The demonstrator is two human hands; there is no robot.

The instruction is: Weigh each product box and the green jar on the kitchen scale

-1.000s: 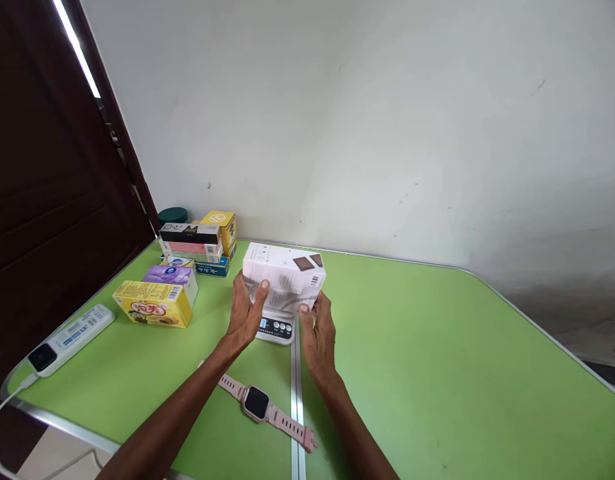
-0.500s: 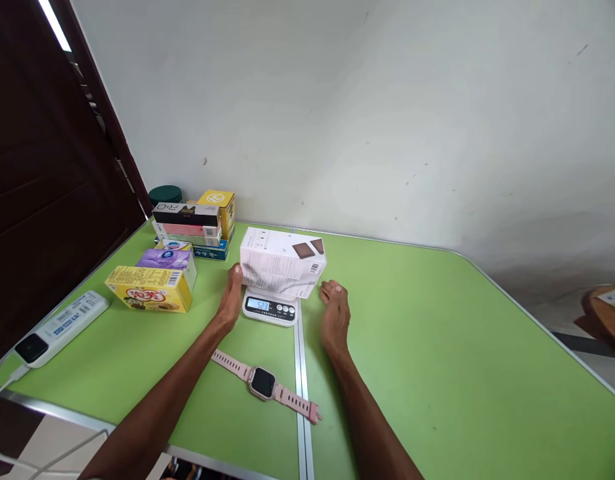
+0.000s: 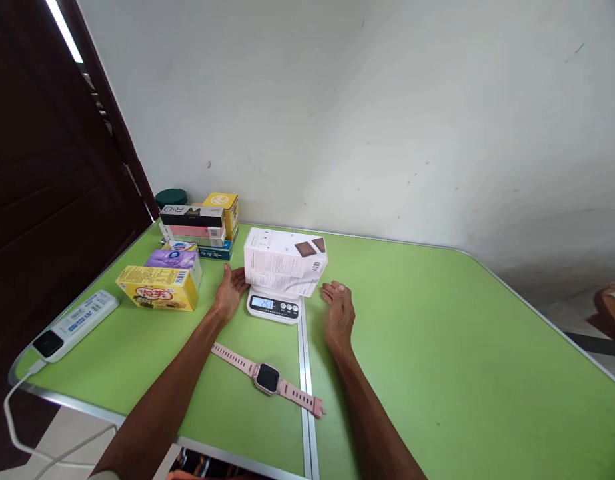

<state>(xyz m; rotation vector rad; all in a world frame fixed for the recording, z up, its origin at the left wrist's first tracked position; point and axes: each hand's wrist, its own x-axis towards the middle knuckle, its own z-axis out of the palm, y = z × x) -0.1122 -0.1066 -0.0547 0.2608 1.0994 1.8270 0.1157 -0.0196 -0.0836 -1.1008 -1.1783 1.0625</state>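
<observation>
From a distance I see the white box (image 3: pixel 282 263) resting on the scale (image 3: pixel 274 308), upon the green counter (image 3: pixel 462 347). My left hand (image 3: pixel 230 291) is near its left side, my right hand (image 3: pixel 340 310) apart at right — each with grip released.

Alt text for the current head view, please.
A white box rests on a digital scale, the left hand and right hand either side. A pink watch lies nearer on the green table; other boxes stand at left.

It looks like a home (dark door (image 3: pixel 47 167), scuffed wall (image 3: pixel 337 120)).
</observation>
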